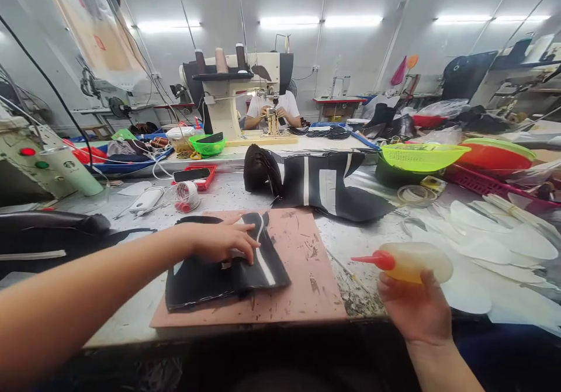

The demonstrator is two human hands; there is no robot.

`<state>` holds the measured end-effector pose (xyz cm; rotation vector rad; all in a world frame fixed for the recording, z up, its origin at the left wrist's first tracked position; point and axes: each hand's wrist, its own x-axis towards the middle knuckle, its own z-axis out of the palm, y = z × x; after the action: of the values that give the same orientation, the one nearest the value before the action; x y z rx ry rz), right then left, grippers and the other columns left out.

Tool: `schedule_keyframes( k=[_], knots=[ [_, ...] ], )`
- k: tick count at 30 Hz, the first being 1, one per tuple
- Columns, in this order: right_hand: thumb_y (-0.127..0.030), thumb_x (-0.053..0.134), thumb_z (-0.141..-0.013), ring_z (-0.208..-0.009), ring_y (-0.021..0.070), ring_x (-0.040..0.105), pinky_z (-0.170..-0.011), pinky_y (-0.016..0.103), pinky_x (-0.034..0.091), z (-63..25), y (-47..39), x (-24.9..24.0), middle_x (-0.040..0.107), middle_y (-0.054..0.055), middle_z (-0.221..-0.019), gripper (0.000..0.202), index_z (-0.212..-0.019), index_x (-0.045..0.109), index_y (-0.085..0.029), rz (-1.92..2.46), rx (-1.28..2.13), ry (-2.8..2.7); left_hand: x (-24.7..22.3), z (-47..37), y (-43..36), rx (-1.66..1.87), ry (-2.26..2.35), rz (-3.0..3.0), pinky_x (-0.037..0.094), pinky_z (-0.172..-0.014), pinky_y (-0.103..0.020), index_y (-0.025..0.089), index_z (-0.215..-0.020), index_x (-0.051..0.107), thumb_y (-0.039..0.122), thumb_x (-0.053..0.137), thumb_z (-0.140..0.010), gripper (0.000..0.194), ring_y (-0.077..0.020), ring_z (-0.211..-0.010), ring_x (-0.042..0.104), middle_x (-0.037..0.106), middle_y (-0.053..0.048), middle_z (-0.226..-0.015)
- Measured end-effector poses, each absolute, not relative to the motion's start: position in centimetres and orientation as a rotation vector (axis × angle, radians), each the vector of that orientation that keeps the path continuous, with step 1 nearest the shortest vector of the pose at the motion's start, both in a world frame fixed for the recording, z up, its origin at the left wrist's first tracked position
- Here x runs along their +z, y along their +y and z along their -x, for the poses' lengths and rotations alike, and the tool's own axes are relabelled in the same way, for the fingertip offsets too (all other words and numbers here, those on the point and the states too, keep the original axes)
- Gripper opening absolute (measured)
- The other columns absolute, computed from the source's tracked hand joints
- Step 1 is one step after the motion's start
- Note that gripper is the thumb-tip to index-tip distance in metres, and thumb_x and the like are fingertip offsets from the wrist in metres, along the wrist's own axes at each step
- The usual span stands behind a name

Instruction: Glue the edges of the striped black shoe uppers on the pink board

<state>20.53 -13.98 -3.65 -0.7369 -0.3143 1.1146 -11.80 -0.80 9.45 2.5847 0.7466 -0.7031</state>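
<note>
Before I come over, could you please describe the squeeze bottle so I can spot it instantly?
Find the pink board on the workbench. To its right, the right hand holds the squeeze bottle. Its red nozzle and yellowish contents set it apart from the white pieces nearby.

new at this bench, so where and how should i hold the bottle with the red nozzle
I'd take the bottle by its broad, rounded body, coming from below, as the right hand does: it lies sideways with its slim red nozzle pointing left, so this grip should keep clear of the tip.
</note>
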Motion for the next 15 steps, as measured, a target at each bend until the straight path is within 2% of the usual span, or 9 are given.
schedule_keyframes(
  k=[4, 7, 9, 12, 14, 15],
  knots=[
    [-0.045, 0.077, -0.054, -0.048, 0.0126, 0.055, -0.040, 0.025, 0.044, -20.3, -13.8, -4.0, 0.067, 0.001, -0.077, 0.047, -0.094, 0.063, -0.025, 0.717, 1.137, -0.309, 10.8, 12.6, -0.2, -0.811, 0.805, -2.564, 0.003, -0.106, -0.058, 0.034, -0.099, 0.066, -0.008, 0.040, -0.063, 0.061, -0.0273, -0.136, 0.010, 0.034, 0.007, -0.142],
    [-0.044, 0.078, -0.054, -0.046, 0.0119, 0.054, -0.039, 0.024, 0.044, -20.0, -13.6, -4.1, 0.067, 0.001, -0.076, 0.047, -0.094, 0.063, -0.025, 0.701, 1.137, -0.306, 10.5, 13.3, -0.3, -0.867, 0.880, -2.545, 0.008, -0.107, -0.056, 0.033, -0.110, 0.059, -0.011, 0.039, -0.060, 0.070, -0.0247, -0.136, 0.013, 0.027, 0.003, -0.145],
    [-0.042, 0.080, -0.053, -0.048, 0.0121, 0.055, -0.039, 0.024, 0.045, -19.7, -13.3, -4.1, 0.067, 0.001, -0.077, 0.047, -0.093, 0.063, -0.025, 0.706, 1.142, -0.289, 10.2, 13.5, -1.0, -0.923, 0.942, -2.524, 0.012, -0.108, -0.052, 0.032, -0.115, 0.055, -0.010, 0.039, -0.060, 0.071, -0.0218, -0.135, 0.020, 0.028, -0.001, -0.145],
    [-0.041, 0.081, -0.051, -0.051, 0.0123, 0.056, -0.040, 0.022, 0.045, -19.2, -12.9, -4.2, 0.067, 0.001, -0.079, 0.045, -0.090, 0.064, -0.025, 0.731, 1.161, -0.265, 9.6, 13.0, -2.2, -1.006, 1.021, -2.540, 0.020, -0.106, -0.050, 0.031, -0.112, 0.057, -0.005, 0.044, -0.066, 0.059, -0.0218, -0.124, 0.042, 0.047, -0.005, -0.133],
    [-0.042, 0.080, -0.053, -0.054, 0.0132, 0.057, -0.040, 0.022, 0.046, -18.7, -12.5, -4.3, 0.067, 0.002, -0.083, 0.044, -0.091, 0.063, -0.026, 0.735, 1.171, -0.288, 8.9, 12.2, -2.7, -0.989, 1.000, -2.661, 0.031, -0.100, -0.046, 0.029, -0.108, 0.060, 0.010, 0.056, -0.072, 0.041, -0.0248, -0.110, 0.053, 0.061, -0.008, -0.116],
    [-0.042, 0.079, -0.054, -0.055, 0.0137, 0.058, -0.040, 0.023, 0.046, -18.4, -12.3, -4.4, 0.067, 0.003, -0.084, 0.044, -0.091, 0.063, -0.025, 0.736, 1.175, -0.308, 8.3, 11.8, -2.9, -0.955, 0.957, -2.744, 0.035, -0.096, -0.042, 0.027, -0.105, 0.061, 0.019, 0.063, -0.070, 0.037, -0.0260, -0.105, 0.055, 0.064, -0.008, -0.108]
  ],
)
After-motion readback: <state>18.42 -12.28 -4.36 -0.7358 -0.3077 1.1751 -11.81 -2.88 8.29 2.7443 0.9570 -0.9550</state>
